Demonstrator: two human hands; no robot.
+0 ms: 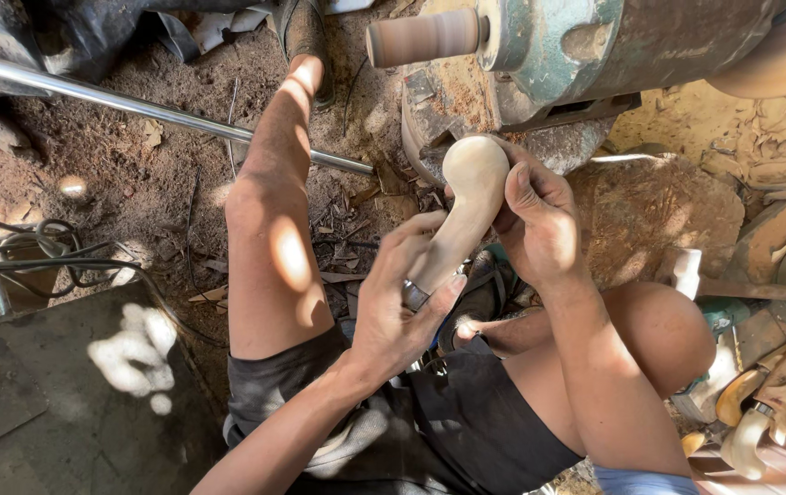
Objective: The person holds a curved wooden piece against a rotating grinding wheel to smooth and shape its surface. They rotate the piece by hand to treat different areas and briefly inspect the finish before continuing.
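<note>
A pale carved wooden handle (466, 206) is gripped by both hands: left hand (402, 302) around its shaft, right hand (535, 225) near its rounded knob. It appears shaped and smooth, held just before the sanding drum (425, 37), untouched.

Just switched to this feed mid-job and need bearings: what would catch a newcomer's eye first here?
First, the pale, smooth carved wooden piece with a rounded bulbous end at centre frame, gripped by both hands: the left hand on its lower stem, the right hand by the rounded end. Just above sits a green, worn metal machine with a tan cylindrical sanding drum sticking out to its left. A long shiny metal rod crosses the sawdust-covered ground at upper left.
</note>
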